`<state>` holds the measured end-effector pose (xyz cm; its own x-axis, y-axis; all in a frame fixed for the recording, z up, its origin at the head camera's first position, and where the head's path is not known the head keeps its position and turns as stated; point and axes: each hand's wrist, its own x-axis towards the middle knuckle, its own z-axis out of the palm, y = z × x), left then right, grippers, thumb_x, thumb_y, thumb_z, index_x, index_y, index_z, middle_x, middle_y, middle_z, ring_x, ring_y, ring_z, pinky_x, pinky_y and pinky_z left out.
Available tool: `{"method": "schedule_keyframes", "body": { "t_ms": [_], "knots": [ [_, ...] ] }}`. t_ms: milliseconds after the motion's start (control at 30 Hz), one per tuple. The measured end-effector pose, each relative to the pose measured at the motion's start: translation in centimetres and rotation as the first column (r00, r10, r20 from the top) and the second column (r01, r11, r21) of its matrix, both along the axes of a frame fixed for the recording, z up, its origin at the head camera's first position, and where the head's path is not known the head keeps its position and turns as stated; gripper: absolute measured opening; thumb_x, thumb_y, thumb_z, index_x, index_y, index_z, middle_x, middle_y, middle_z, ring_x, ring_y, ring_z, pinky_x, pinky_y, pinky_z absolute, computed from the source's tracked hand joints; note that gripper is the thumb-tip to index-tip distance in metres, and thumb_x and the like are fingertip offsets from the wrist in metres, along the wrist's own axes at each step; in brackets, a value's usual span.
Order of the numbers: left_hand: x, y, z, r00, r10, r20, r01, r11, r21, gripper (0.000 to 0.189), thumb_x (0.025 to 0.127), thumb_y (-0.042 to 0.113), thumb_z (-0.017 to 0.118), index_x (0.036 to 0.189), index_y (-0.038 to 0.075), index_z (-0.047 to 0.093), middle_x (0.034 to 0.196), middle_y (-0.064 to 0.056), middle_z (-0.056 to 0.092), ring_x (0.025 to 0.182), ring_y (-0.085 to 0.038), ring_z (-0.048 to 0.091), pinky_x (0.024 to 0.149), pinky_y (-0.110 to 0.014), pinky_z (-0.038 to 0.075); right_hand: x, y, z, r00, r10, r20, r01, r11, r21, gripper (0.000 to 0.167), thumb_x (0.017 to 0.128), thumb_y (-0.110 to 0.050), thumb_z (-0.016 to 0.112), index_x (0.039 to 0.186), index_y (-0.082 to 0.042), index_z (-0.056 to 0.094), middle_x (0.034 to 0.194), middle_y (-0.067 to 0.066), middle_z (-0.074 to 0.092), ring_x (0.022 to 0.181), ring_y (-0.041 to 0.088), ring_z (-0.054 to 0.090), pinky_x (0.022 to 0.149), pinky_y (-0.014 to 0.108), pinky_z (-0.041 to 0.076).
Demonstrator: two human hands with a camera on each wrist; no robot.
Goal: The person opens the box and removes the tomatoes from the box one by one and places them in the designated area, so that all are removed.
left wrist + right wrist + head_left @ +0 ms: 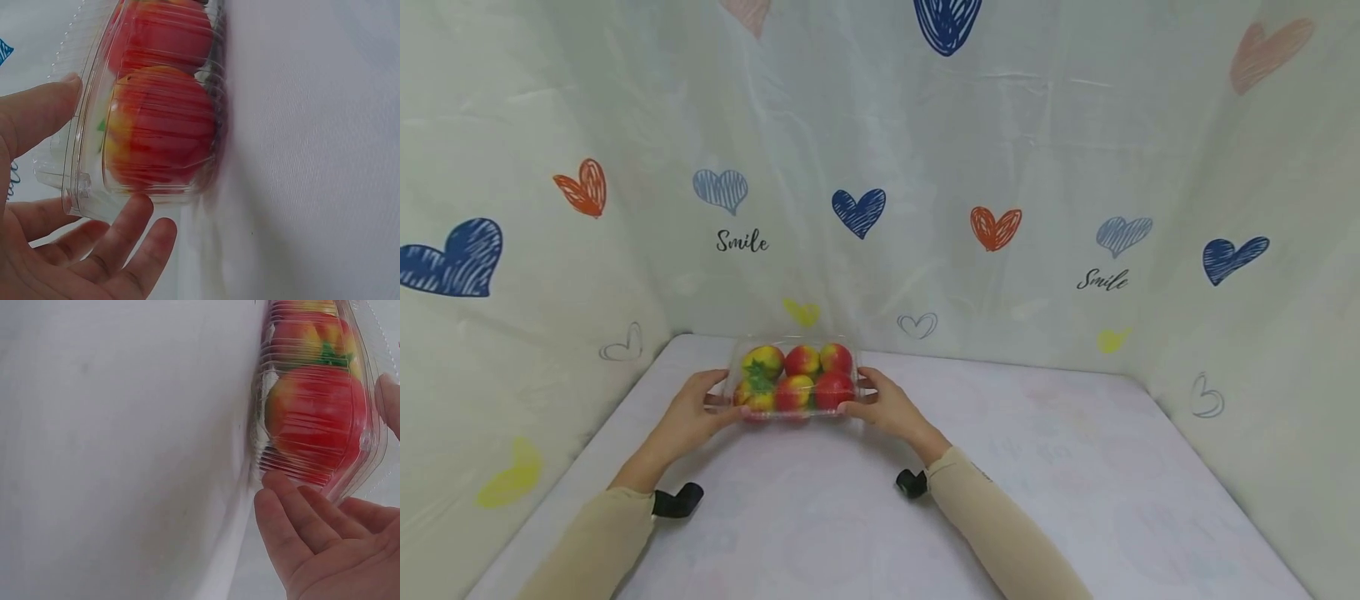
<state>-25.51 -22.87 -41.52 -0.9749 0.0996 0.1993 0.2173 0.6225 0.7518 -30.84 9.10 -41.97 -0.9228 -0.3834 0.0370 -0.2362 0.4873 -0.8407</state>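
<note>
A clear plastic fruit box (790, 340) with ribbed sides holds several red-and-yellow fruits (802, 361), some with green leaves. It is at the far left of the white table. My left hand (687, 417) grips the box's left end. In the left wrist view its thumb (53, 109) presses the rim and the other fingers spread by the end wall. At the opposite end my right hand (897, 412) grips the box. Its thumb (389, 403) lies at the rim, with fingertips (275, 481) against the ribbed end, as the right wrist view shows.
The white-covered table (1037, 483) extends to the right and toward me. A pale curtain (1045, 167) printed with hearts and "Smile" rises behind and on both sides. Dark wrist devices (677, 501) sit below both hands.
</note>
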Motion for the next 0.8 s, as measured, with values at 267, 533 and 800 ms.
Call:
{"method": "schedule_keyframes", "body": {
  "t_ms": [267, 533, 800],
  "knots": [
    [0.1, 1.2, 0.1, 1.000, -0.019, -0.022, 0.019, 0.999, 0.027, 0.073, 0.085, 0.024, 0.074, 0.137, -0.010, 0.036, 0.134, -0.028, 0.035, 0.108, -0.042, 0.056, 0.086, -0.048, 0.054, 0.1, 1.4, 0.1, 1.000, -0.002, -0.009, 0.002, 1.000, 0.020, 0.079, 0.083, -0.038, 0.074, 0.146, -0.009, 0.036, 0.134, 0.008, 0.053, 0.110, 0.024, 0.060, 0.082, 0.034, 0.056],
    [0.0, 2.3, 0.0, 0.999, -0.041, 0.025, 0.040, 0.999, 0.030, 0.082, 0.085, 0.026, 0.073, 0.142, -0.011, 0.027, 0.142, -0.031, 0.031, 0.117, -0.045, 0.051, 0.092, -0.052, 0.049, 0.6, 2.3, 0.0, 1.000, 0.007, -0.010, -0.007, 1.000, 0.031, 0.080, 0.085, -0.037, 0.072, 0.148, -0.007, 0.033, 0.135, 0.010, 0.052, 0.109, 0.024, 0.061, 0.082, 0.033, 0.056],
    [0.2, 3.7, 0.1, 0.997, -0.068, 0.038, 0.065, 0.994, 0.084, 0.082, 0.085, 0.027, 0.074, 0.142, -0.010, 0.027, 0.142, -0.031, 0.031, 0.117, -0.046, 0.051, 0.091, -0.051, 0.051, 1.1, 3.9, 0.2, 1.000, -0.009, -0.002, 0.009, 1.000, 0.014, 0.080, 0.084, -0.035, 0.074, 0.147, -0.006, 0.034, 0.135, 0.010, 0.052, 0.109, 0.026, 0.061, 0.079, 0.035, 0.057]
  ]
}}
